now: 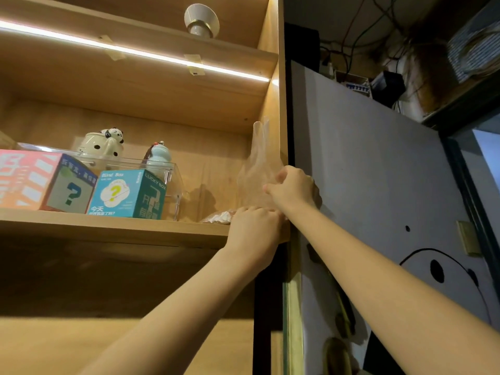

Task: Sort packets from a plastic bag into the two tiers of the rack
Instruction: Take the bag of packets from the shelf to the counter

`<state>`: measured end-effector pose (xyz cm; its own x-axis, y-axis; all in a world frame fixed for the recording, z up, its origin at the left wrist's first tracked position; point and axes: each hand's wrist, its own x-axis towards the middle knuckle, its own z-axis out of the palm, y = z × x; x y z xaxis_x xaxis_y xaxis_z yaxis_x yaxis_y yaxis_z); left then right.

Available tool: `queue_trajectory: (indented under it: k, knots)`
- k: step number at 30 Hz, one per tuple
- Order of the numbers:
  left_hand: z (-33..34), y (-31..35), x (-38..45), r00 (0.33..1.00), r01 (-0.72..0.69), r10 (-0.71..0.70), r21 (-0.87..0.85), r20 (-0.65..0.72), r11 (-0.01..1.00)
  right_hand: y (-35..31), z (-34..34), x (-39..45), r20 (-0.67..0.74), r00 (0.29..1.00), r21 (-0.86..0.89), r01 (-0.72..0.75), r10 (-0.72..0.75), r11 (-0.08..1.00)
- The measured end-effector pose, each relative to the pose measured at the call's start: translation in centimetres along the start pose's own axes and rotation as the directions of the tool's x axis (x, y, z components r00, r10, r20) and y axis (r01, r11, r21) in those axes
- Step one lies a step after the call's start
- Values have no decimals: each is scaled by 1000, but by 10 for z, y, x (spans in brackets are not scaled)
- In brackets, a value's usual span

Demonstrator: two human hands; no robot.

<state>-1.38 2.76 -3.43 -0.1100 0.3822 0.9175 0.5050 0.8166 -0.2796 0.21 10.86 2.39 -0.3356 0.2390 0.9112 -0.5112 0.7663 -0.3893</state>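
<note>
Barely begun, by the look of it: left hand (254,228) and right hand (293,189) both up at the right end of the wooden shelf (113,226), right fingers pinched on the clear plastic bag (257,169) standing there, left grip hidden; a packet (217,217) beside it; no two-tier rack in sight, sorting all ahead

Both bare forearms reach up and away from the camera, converging toward 12 o'clock. The left hand (253,234) sits lower, its back to the camera and its fingers curled over out of sight. The right hand (293,189) is just above it at about 1 o'clock, nearly touching, wrist straight, knuckles bent and fingers pinched together at its left side.
</note>
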Motion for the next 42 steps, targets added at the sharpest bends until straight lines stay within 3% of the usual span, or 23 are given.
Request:
queue_trajectory:
  k: [5,7,8,10,11,14,20,24,26,28,30,35,37,39,42]
  knots:
    - [-12,10,-2,999,-9,6,58,41,998,0,0,0,-102,994,36,-29,33,999]
    - [-25,13,-1,997,42,-35,-113,64,993,3,-4,2,-161,985,108,-40,58,993]
    - [-34,14,-1,991,105,-77,-269,111,957,5,-8,3,-186,981,130,-34,58,991]
    - [-49,10,2,970,228,-137,-567,199,792,8,-15,5,-232,973,138,12,21,990]
    - [-56,5,4,965,256,-157,-626,210,736,8,-19,6,-244,970,152,44,-5,987]
    - [-66,-16,9,947,318,-258,-645,190,694,6,-30,9,-266,962,247,133,-65,960]
    - [-69,-48,6,846,519,-468,-596,255,613,-8,-55,13,-227,954,344,268,-198,900]
    - [-74,-55,0,756,620,-552,-655,352,432,-19,-76,13,-183,963,476,263,-198,839]
    - [-80,-59,-3,746,602,-519,-757,418,255,-26,-88,12,-154,967,548,254,-202,797]
    - [-90,-53,-5,792,529,-425,-840,439,118,-30,-100,13,-117,973,564,229,-198,793]
    - [-101,-42,-6,791,523,-385,-852,475,23,-31,-109,13,-59,985,577,167,-163,799]
    - [-110,-13,-23,817,470,-380,-883,434,3,-28,-112,-5,88,996,667,-62,3,742]
    - [-123,9,-36,782,506,-377,-859,496,-82,-24,-114,-21,149,987,667,-145,60,731]
    - [-119,5,-50,727,515,-377,-819,574,-253,-17,-115,-38,200,975,637,-204,96,743]
    - [-122,6,-82,682,584,-376,-777,627,-236,-1,-111,-66,262,957,624,-264,121,736]
